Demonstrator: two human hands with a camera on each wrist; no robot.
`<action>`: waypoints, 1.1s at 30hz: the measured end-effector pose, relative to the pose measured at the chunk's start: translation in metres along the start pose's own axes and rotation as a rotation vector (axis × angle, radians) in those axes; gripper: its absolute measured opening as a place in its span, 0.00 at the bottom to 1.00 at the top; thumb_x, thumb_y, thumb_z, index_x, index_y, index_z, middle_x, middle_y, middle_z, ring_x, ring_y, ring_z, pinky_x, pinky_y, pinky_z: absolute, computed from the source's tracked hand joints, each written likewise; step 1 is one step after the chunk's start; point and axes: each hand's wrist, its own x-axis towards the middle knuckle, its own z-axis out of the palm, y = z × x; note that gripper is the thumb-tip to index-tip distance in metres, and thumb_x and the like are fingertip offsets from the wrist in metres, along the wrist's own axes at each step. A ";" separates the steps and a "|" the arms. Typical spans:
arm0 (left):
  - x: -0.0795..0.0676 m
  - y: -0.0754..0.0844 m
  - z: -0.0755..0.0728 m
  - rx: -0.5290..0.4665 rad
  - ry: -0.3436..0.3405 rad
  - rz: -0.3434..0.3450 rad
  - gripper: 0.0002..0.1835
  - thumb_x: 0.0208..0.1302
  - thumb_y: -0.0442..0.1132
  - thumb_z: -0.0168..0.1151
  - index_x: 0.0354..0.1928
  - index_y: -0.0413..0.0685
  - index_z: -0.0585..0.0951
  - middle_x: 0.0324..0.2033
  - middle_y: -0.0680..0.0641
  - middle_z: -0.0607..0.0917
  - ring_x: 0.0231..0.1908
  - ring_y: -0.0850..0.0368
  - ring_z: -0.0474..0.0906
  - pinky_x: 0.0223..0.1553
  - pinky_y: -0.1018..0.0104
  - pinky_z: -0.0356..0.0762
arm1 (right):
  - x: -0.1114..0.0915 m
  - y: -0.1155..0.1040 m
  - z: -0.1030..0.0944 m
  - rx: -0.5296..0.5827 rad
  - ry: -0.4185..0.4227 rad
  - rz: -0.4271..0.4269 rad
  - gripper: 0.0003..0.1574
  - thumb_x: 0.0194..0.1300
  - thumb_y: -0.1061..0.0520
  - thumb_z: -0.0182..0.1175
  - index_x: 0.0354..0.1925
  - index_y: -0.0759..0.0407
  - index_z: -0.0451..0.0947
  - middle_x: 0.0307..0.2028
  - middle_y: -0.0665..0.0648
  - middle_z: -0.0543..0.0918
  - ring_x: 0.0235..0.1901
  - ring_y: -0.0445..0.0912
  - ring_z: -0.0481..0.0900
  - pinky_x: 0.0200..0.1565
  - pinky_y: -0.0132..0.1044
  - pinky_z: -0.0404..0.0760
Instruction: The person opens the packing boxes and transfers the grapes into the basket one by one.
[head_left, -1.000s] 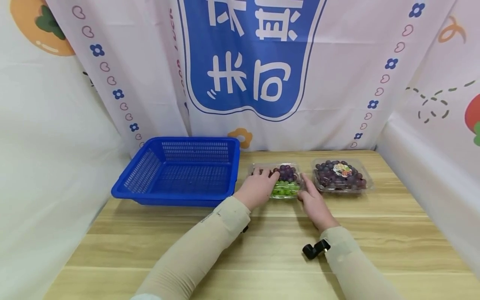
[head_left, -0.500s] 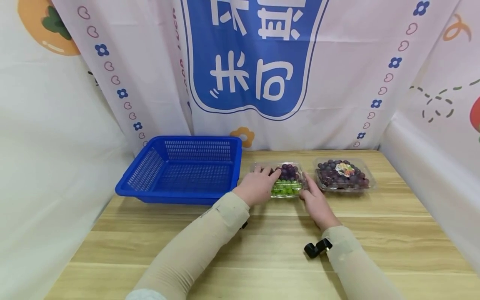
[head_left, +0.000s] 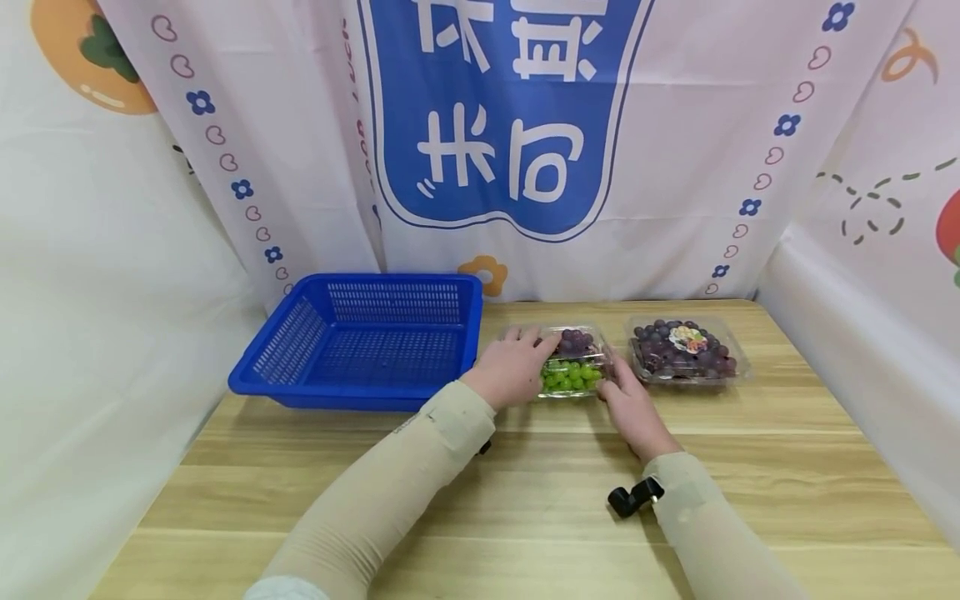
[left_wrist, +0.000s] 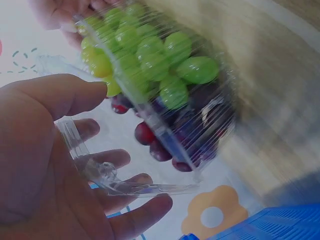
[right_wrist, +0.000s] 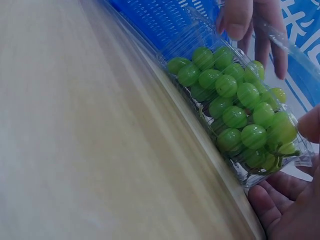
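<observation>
A clear plastic clamshell box [head_left: 572,395] on the table holds green grapes [right_wrist: 235,115] and dark purple grapes [left_wrist: 155,145]. Its see-through lid [left_wrist: 130,187] stands raised at an angle above the fruit. My left hand [head_left: 510,367] lies at the left part of the lid; in the left wrist view its fingers spread behind the clear plastic, the thumb apart from them on the near side. With my right hand [head_left: 630,408] I grip the box's right end, thumb at the side and fingers by the bottom corner.
Left of the box stands a blue plastic basket [head_left: 352,398] with slotted walls and nothing in it. To the right sits a second clear box of dark grapes [head_left: 686,350] with a round sticker on top. A printed cloth [head_left: 660,208] hangs behind the wooden table [head_left: 547,508].
My left hand has drawn back very slightly, and the green grapes show a little more plainly below the lid's front edge. My right hand keeps its place on the box.
</observation>
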 end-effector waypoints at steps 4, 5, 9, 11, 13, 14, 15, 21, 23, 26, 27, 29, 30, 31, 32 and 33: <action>-0.001 -0.002 -0.005 0.001 0.053 0.020 0.37 0.73 0.43 0.57 0.80 0.60 0.56 0.75 0.44 0.62 0.73 0.40 0.58 0.68 0.43 0.64 | 0.001 0.001 0.001 0.032 -0.010 -0.025 0.41 0.76 0.56 0.46 0.82 0.48 0.45 0.76 0.63 0.58 0.74 0.61 0.56 0.70 0.60 0.58; -0.001 -0.002 -0.007 0.007 0.076 0.027 0.37 0.73 0.44 0.57 0.80 0.59 0.57 0.75 0.43 0.62 0.72 0.40 0.59 0.68 0.43 0.63 | 0.001 0.001 0.002 0.040 -0.015 -0.031 0.41 0.76 0.57 0.46 0.82 0.48 0.45 0.76 0.63 0.58 0.74 0.61 0.56 0.69 0.59 0.60; -0.003 0.000 -0.015 0.072 0.204 0.062 0.37 0.72 0.49 0.60 0.79 0.57 0.59 0.75 0.43 0.62 0.73 0.41 0.58 0.68 0.41 0.61 | 0.002 0.001 0.002 0.066 -0.028 -0.049 0.42 0.76 0.59 0.45 0.82 0.49 0.44 0.77 0.62 0.57 0.74 0.59 0.57 0.68 0.57 0.63; -0.004 0.002 -0.019 0.105 0.281 0.077 0.39 0.70 0.51 0.62 0.79 0.57 0.58 0.76 0.43 0.60 0.74 0.41 0.55 0.69 0.40 0.58 | 0.003 0.001 0.002 0.068 -0.028 -0.052 0.42 0.76 0.59 0.45 0.82 0.50 0.44 0.77 0.62 0.57 0.74 0.60 0.57 0.68 0.57 0.63; -0.005 0.005 -0.024 0.141 0.345 0.089 0.41 0.69 0.53 0.62 0.79 0.57 0.58 0.77 0.44 0.58 0.75 0.42 0.53 0.71 0.38 0.53 | 0.003 0.002 0.003 0.072 -0.028 -0.053 0.42 0.76 0.59 0.45 0.82 0.51 0.44 0.76 0.62 0.58 0.74 0.60 0.57 0.68 0.57 0.63; -0.006 0.006 -0.026 0.147 0.367 0.095 0.41 0.69 0.53 0.62 0.80 0.57 0.58 0.77 0.44 0.58 0.75 0.42 0.51 0.72 0.38 0.50 | 0.003 0.002 0.003 0.074 -0.030 -0.053 0.41 0.77 0.59 0.45 0.82 0.52 0.44 0.76 0.63 0.58 0.73 0.60 0.58 0.68 0.57 0.63; -0.006 0.008 -0.027 0.150 0.382 0.101 0.41 0.69 0.53 0.62 0.80 0.57 0.58 0.77 0.44 0.57 0.76 0.42 0.50 0.72 0.37 0.47 | 0.003 0.002 0.002 0.075 -0.030 -0.052 0.41 0.77 0.59 0.45 0.82 0.52 0.44 0.76 0.63 0.58 0.73 0.60 0.58 0.68 0.57 0.64; -0.008 0.015 -0.032 0.148 0.397 0.128 0.39 0.68 0.51 0.63 0.78 0.57 0.61 0.77 0.43 0.58 0.76 0.41 0.51 0.72 0.36 0.46 | 0.003 0.001 0.001 0.079 -0.034 -0.054 0.40 0.77 0.59 0.44 0.81 0.54 0.44 0.76 0.64 0.58 0.73 0.60 0.59 0.68 0.57 0.64; -0.008 0.016 -0.030 0.150 0.387 0.131 0.38 0.68 0.51 0.64 0.77 0.57 0.62 0.76 0.44 0.59 0.75 0.42 0.53 0.72 0.37 0.49 | 0.003 0.001 0.001 0.076 -0.038 -0.051 0.41 0.77 0.59 0.44 0.82 0.53 0.44 0.76 0.64 0.57 0.72 0.60 0.60 0.68 0.58 0.64; -0.007 0.018 -0.026 0.150 0.361 0.131 0.37 0.68 0.51 0.64 0.76 0.58 0.63 0.76 0.44 0.60 0.74 0.42 0.55 0.71 0.39 0.53 | 0.004 0.001 0.001 0.081 -0.044 -0.041 0.41 0.77 0.59 0.44 0.82 0.51 0.43 0.77 0.63 0.57 0.71 0.60 0.63 0.68 0.58 0.64; -0.006 0.018 -0.024 0.148 0.349 0.130 0.37 0.68 0.51 0.63 0.76 0.59 0.64 0.76 0.44 0.60 0.74 0.42 0.55 0.71 0.39 0.54 | 0.004 0.001 0.002 0.082 -0.044 -0.041 0.41 0.77 0.59 0.44 0.82 0.51 0.43 0.77 0.63 0.57 0.70 0.61 0.63 0.68 0.58 0.64; -0.005 0.019 -0.020 0.146 0.334 0.133 0.36 0.68 0.51 0.63 0.76 0.59 0.64 0.75 0.43 0.61 0.74 0.42 0.56 0.70 0.40 0.56 | 0.003 0.001 0.002 0.085 -0.043 -0.039 0.41 0.77 0.60 0.44 0.82 0.51 0.43 0.76 0.63 0.57 0.71 0.60 0.63 0.68 0.58 0.64; -0.004 0.019 -0.018 0.140 0.324 0.134 0.36 0.69 0.51 0.63 0.76 0.59 0.64 0.75 0.43 0.62 0.73 0.42 0.57 0.70 0.41 0.57 | 0.003 0.000 0.003 0.084 -0.042 -0.039 0.41 0.77 0.59 0.44 0.82 0.52 0.44 0.76 0.63 0.57 0.72 0.60 0.62 0.68 0.58 0.64; -0.004 0.019 -0.017 0.135 0.315 0.135 0.35 0.69 0.50 0.62 0.76 0.58 0.63 0.74 0.43 0.63 0.73 0.43 0.58 0.69 0.41 0.59 | 0.003 0.000 0.003 0.084 -0.039 -0.037 0.41 0.77 0.59 0.44 0.82 0.52 0.44 0.76 0.63 0.57 0.72 0.60 0.60 0.68 0.57 0.64; -0.003 0.019 -0.015 0.128 0.305 0.135 0.36 0.70 0.50 0.62 0.77 0.58 0.63 0.74 0.44 0.64 0.72 0.43 0.59 0.68 0.42 0.61 | 0.003 -0.001 0.003 0.080 -0.037 -0.037 0.41 0.77 0.59 0.44 0.82 0.52 0.44 0.76 0.63 0.57 0.73 0.59 0.59 0.68 0.58 0.63; -0.002 0.019 -0.013 0.123 0.296 0.135 0.36 0.70 0.50 0.61 0.77 0.58 0.62 0.73 0.44 0.66 0.71 0.44 0.61 0.67 0.43 0.63 | 0.003 -0.001 0.003 0.078 -0.034 -0.037 0.41 0.76 0.59 0.44 0.82 0.52 0.44 0.76 0.63 0.57 0.73 0.59 0.58 0.68 0.58 0.63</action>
